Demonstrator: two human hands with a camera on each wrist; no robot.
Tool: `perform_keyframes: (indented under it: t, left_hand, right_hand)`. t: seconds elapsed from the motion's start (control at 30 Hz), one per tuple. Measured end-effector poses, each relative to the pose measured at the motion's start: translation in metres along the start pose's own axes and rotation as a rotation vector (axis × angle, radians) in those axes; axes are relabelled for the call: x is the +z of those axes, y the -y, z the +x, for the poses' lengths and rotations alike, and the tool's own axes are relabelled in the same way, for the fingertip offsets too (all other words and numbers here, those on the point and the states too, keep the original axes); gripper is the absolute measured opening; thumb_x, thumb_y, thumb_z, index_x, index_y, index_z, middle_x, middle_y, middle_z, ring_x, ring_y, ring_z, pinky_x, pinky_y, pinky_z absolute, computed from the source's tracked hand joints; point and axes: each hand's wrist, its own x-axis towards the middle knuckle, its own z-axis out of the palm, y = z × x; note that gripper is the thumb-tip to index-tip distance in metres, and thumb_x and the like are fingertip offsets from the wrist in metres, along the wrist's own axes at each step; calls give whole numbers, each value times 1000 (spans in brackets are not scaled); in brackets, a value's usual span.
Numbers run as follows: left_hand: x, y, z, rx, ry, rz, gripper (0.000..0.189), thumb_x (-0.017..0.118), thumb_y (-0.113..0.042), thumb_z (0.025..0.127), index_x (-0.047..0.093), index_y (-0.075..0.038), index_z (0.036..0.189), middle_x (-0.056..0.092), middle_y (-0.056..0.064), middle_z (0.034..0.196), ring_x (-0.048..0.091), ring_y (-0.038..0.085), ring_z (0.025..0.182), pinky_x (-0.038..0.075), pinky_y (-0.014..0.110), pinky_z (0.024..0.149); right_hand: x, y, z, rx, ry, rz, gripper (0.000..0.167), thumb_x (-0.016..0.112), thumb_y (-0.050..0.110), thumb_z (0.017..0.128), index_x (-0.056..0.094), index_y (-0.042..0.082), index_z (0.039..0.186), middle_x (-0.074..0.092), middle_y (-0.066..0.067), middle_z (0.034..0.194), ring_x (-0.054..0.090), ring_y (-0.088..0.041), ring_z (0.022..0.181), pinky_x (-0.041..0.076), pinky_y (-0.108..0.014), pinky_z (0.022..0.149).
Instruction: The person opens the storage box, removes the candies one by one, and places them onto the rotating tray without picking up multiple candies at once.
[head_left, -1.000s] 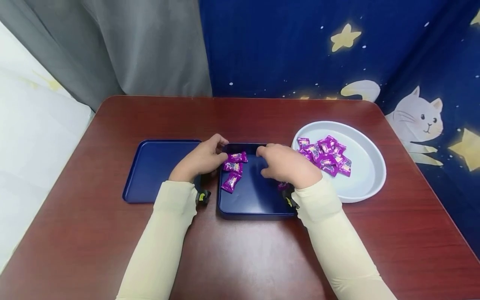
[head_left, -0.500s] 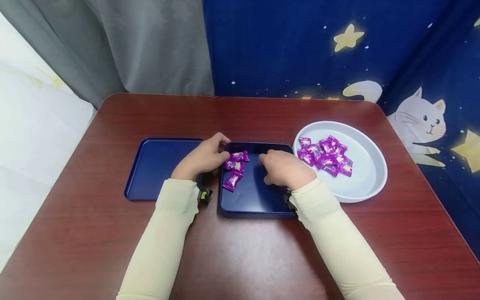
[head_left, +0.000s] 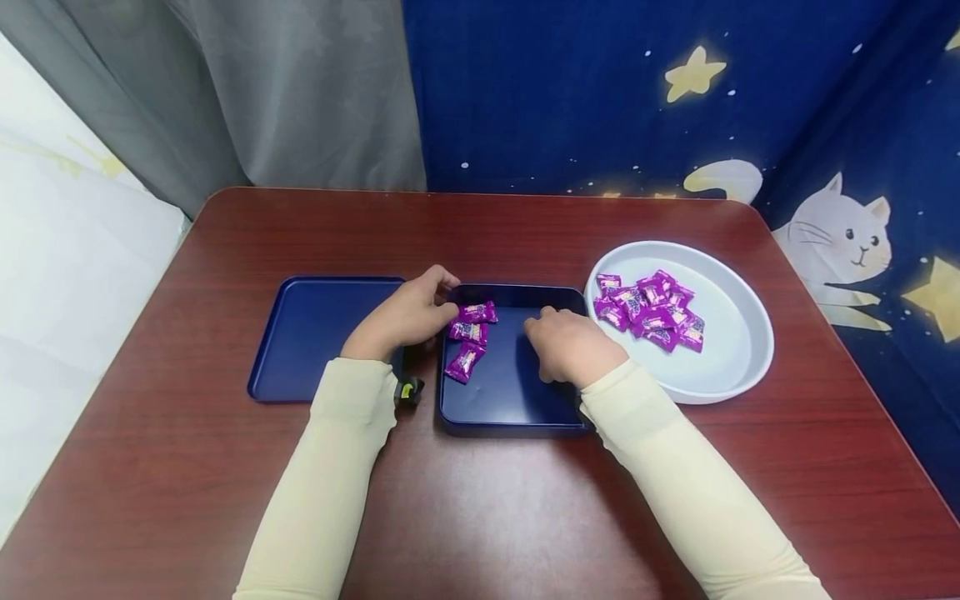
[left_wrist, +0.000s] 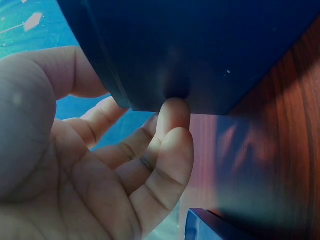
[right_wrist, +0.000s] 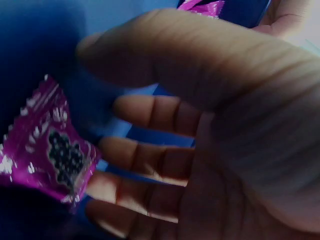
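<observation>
Fingers of the right hand (head_left: pixel 573 346) spread apart inside the blue box (head_left: pixel 506 400), thumb set well away from the other four; in the right wrist view a purple candy (right_wrist: pixel 52 150) lies at the tips of the lower fingers, not clamped between them and the thumb, and whether it is touched all along its edge cannot be told. Fingers of the left hand (head_left: pixel 405 312) bent about the box's far left corner, the thumb over the rim and the other fingertips against the outer wall, so that the wall is pinched between them. Within the box, three purple candies (head_left: pixel 468 332) form a short column along the left wall, the nearest one tilted. To the left, partly behind the left wrist, lies a flat blue tray (head_left: pixel 322 342); to the right, a round white tray (head_left: pixel 731 333) bears a heap of like candies (head_left: pixel 652 308) on its left half. All rest on a reddish-brown table (head_left: pixel 480 517), backed by a grey curtain (head_left: pixel 315 92) and a star-patterned blue curtain (head_left: pixel 540 92).
</observation>
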Motion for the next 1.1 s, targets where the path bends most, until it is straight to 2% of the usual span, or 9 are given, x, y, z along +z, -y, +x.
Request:
perform_keyframes:
  t: [0.13,0.23,0.43,0.7,0.8,0.93,1.03,1.1]
  left_hand:
    - [0,1,1,10,-5,9,40,55,-19,98,46,-11,135,56,14,132,58,28,110,50,47,91]
    - [0,1,1,8,-5,13,40,55,-19,98,46,-11,135,55,14,133,57,28,114,49,47,92]
    - [0,1,1,8,-2,1,38,55,-18,98,46,-11,135,56,13,131,58,28,108,51,44,84]
    - [1,1,1,7,2,-8,38,55,-19,98,46,-12,135,56,14,130,57,28,110,51,44,85]
    - [2,2,1,3,0,-5,38,55,-19,98,46,-12,135,57,13,130,57,28,112,51,44,86]
    - [1,2,1,2,-3,-1,38,55,-20,98,46,-13,134,56,13,131,56,28,114,50,47,91]
    - [0,1,0,5,-3,-3,38,55,-20,98,46,-12,135,56,13,132,55,28,116,48,48,95]
    - [0,0,-1,7,-3,-5,39,55,-20,98,46,-12,135,56,13,132,55,28,116,47,48,96]
  right_hand:
    - [2,-1,0,15,10,-5,54,82,18,78,61,3,126,59,-21,117,58,-36,106,50,-49,91]
    - [3,0,0,30,15,-10,53,82,18,78,61,2,124,58,-22,115,59,-37,102,52,-50,87]
    - [4,0,1,61,22,-5,51,80,13,80,59,2,125,57,-23,113,61,-36,92,54,-48,82]
    - [4,-5,0,16,-4,35,31,62,-1,92,60,-1,122,65,-23,111,63,-35,103,51,-47,93]
    - [3,-6,0,1,-15,47,26,60,-2,93,63,-1,119,66,-22,107,65,-35,100,51,-46,92]
    - [1,-8,-1,0,-37,90,30,59,-2,93,66,4,122,67,-20,110,65,-33,100,51,-46,93]
    - [-1,-9,-2,3,-59,158,35,60,-1,94,65,7,128,67,-17,115,64,-30,100,51,-46,94]
    - [-2,-10,-3,-8,-81,201,34,61,1,94,67,8,127,68,-16,114,64,-29,98,52,-45,93]
